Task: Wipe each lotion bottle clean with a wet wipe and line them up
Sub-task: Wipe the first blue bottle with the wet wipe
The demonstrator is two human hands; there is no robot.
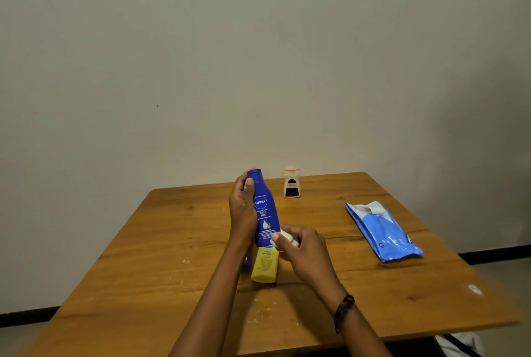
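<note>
Left hand (242, 213) wrapped round the blue Nivea bottle (265, 210), held upright above mid-tabletop (402, 293) — right hand (301, 247) pinched a white wet wipe (283, 237) against its base.

The dark blue plastic lotion bottle (265, 210) stands almost upright, tilted slightly. The crumpled white wet wipe (283, 237) touches its lower right side. The yellow plastic bottle (265, 266) lies below it; the small white bottle (292, 183) stands behind it.

I see a plain pale wall (258, 69) behind a wooden bench (402, 299) marked with white flecks. A dark skirting strip (494, 257) runs along the grey floor (511, 285); the right side lies in shadow.
</note>
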